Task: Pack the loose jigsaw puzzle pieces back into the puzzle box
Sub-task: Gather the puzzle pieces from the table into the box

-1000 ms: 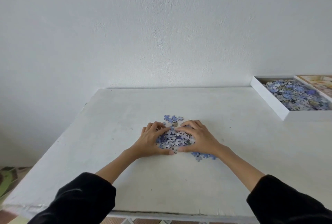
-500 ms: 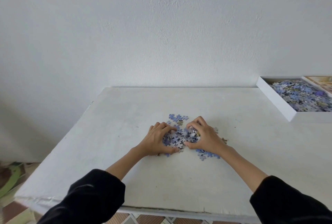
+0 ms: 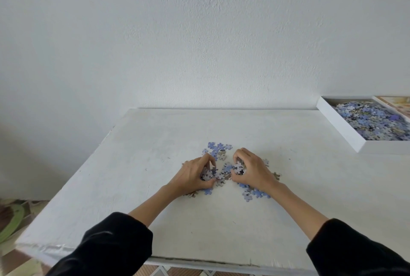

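Two hands, was it? asked the clerk.

Two, said the checker. The left hand (image 3: 195, 176) and the right hand (image 3: 250, 171) were at the middle of the white painted table (image 3: 144, 165). Each had its fingers curled round its own handful of the loose blue and grey cardboard jigsaw pieces (image 3: 218, 148). A second before, they had lain together, cupped round one heap. Now they stood a little apart, with the heap split between them.

Meaning what for the job?

Gathering looked done, and I judged lifting to be next. Neither handful had left the table.

And the destination?

One shallow white cardboard puzzle box (image 3: 339, 125) at the far right corner, well apart from the hands, already holding a thick layer of pieces. One printed panel (image 3: 397, 101) beside it, likely the lid, mostly out of frame.

Count of pieces?

Beyond counting. Strays lay in three patches: one on the far side of the hands, one by the right wrist, a few by the left wrist. Those would probably need another pass.

Anything else?

Two black sleeves (image 3: 106, 242). One table.
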A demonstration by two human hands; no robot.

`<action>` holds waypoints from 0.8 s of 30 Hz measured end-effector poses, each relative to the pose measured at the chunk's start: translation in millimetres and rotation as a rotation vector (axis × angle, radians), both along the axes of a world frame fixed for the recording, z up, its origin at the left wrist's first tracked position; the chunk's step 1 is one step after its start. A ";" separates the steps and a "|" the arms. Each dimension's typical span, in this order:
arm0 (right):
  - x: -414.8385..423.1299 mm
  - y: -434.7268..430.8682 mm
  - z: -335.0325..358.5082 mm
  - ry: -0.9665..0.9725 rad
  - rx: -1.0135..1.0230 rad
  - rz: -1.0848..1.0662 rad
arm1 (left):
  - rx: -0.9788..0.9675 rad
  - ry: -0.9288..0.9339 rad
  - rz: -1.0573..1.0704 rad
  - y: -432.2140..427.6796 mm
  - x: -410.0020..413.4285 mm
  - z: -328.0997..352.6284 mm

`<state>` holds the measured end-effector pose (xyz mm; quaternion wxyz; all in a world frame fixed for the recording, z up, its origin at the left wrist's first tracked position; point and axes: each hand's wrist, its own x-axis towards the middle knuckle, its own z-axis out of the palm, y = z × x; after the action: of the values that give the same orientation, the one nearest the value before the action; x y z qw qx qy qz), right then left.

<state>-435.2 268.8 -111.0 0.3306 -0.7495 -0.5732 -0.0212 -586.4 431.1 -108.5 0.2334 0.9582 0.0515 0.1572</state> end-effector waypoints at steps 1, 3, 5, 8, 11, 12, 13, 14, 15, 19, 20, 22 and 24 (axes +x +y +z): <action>0.2 -0.2 -0.3 0.024 0.024 0.003 | 0.017 -0.001 -0.004 -0.5 -0.4 -0.4; 1.6 -0.1 -1.3 0.073 0.053 -0.003 | 0.027 -0.011 -0.002 -1.2 -1.4 -0.2; 2.8 0.0 -1.2 0.125 0.067 -0.010 | 0.006 -0.030 0.010 -1.7 -2.1 0.5; 2.5 0.4 0.1 0.183 0.076 -0.008 | -0.046 -0.067 0.001 -0.6 -3.1 0.7; 1.3 0.9 1.1 0.192 0.113 -0.004 | -0.103 -0.125 -0.017 -0.9 -4.9 1.6; 0.9 1.1 2.5 0.192 0.133 -0.004 | -0.129 -0.154 -0.017 -1.6 -4.8 1.6; 0.6 1.4 4.8 0.190 0.155 -0.001 | -0.162 -0.185 -0.016 -2.5 -4.6 2.5; 0.4 2.0 8.1 0.187 0.174 0.003 | -0.194 -0.218 -0.015 -2.9 -3.9 3.9; 0.2 2.3 12.4 0.184 0.187 0.012 | -0.219 -0.246 -0.011 -2.9 -2.9 5.5; 5.0 1.3 31.2 0.175 0.236 0.042 | -0.293 -0.345 -0.007 -6.8 2.3 17.5; 7.2 0.7 34.8 0.182 0.245 0.039 | -0.314 -0.363 0.002 -8.1 4.2 21.5; 12.3 -1.0 39.9 0.189 0.253 0.036 | -0.309 -0.387 0.008 -9.8 9.4 27.3; 17.3 -2.9 42.1 0.192 0.246 0.037 | -0.229 -0.408 -0.003 -11.7 15.3 31.1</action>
<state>-417.9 265.9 -68.9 0.4735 -0.6912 -0.5457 -0.0132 -571.1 419.3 -77.4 0.3464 0.8739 0.0194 0.3406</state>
